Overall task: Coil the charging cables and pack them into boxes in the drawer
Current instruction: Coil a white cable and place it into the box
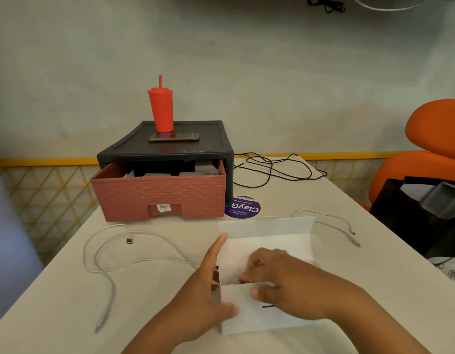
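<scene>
A white cardboard box (266,315) lies on the table in front of me with its lid flap (267,227) standing open. My left hand (208,292) holds the box's left side, fingers along the side and thumb on the front. My right hand (285,279) reaches into the box's opening with curled fingers; what they hold is hidden. A loose white cable (103,254) sprawls to the left, another white cable (341,226) lies to the right, and a black cable (275,169) lies behind. The pink drawer (158,194) of a black unit (170,149) stands pulled out with boxes inside.
A red tumbler (161,109) with a straw and a phone (174,137) rest on top of the drawer unit. A purple round sticker (243,208) is on the table. A black bag (415,215) and an orange chair (431,154) stand at the right.
</scene>
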### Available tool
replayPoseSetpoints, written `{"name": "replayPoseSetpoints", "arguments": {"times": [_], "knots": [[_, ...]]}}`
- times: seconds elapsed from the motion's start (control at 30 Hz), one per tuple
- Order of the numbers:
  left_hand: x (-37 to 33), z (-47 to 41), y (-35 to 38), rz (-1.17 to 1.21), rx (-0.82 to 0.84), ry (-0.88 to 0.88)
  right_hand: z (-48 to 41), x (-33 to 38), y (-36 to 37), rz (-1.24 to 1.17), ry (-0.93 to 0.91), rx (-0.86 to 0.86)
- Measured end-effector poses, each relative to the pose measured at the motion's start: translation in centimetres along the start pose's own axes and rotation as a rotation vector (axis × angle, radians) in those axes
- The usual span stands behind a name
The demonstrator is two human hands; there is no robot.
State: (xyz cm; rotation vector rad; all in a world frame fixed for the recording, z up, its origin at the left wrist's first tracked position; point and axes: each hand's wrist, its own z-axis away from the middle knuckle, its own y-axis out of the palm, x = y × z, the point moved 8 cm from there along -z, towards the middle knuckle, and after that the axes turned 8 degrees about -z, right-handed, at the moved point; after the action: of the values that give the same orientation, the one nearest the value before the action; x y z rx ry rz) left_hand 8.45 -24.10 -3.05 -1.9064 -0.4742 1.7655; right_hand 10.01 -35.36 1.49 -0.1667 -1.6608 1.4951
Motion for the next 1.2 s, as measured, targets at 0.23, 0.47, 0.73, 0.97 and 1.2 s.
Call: {"name": "replayPoseSetpoints", "arguments": {"times": [0.23,0.47,0.73,0.97,1.2], "knots": [[0.7,0.3,-0.1,0.084,0.046,-0.032,0.4,-1.1,0.0,0.022,-0.003,-0.079],[3.1,0.9,-1.7,0.201,0.020,-0.076,4.8,-5.9,-5.3,-0.516,-0.068,-1.045],[6.6,1.5,-2.9,0.416,-0.118,-0.123,-0.8,-7.9,3.5,-0.967,0.171,-0.666],[8.4,2.6,-5.0,0.405,-0.361,-0.188,-2.9,-5.8,5.3,-0.977,0.179,-0.643],[8.8,3.0,-5.1,0.285,-0.399,-0.176,-3.1,-5.9,5.8,-1.070,0.167,-0.631]]}}
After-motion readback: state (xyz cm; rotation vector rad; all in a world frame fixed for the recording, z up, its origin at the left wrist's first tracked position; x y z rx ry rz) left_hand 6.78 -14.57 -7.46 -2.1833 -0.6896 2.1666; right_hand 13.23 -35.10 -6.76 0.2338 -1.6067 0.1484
